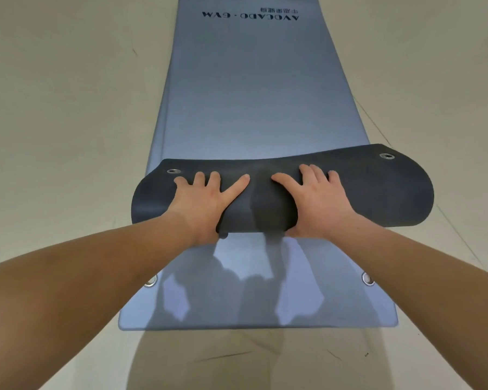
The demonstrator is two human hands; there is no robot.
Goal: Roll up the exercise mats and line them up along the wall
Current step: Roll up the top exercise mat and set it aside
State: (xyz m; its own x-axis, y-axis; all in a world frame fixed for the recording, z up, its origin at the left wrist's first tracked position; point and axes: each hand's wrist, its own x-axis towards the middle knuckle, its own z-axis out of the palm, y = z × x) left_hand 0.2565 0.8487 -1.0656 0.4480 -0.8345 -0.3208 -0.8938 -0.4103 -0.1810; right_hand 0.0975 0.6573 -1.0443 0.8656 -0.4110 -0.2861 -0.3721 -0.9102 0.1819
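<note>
Blue-grey foam, the exercise mat (pixel 251 94) lies flat on the floor and runs from the lower middle of the frame up to the top edge, with dark lettering near the top. Across the middle of the frame a dark fold (pixel 378 192) of mat curls over, its black underside facing up, with a metal eyelet (pixel 174 171) near its left corner and another near its right. The left hand (pixel 206 198) and the right hand (pixel 319 198) lie side by side on the fold, fingers spread and pressed flat on top; the thumbs are hidden under its near edge. Two more eyelets sit at the flat mat's edges lower down. Pale beige floor (pixel 68 94) surrounds the mat on every side.
</note>
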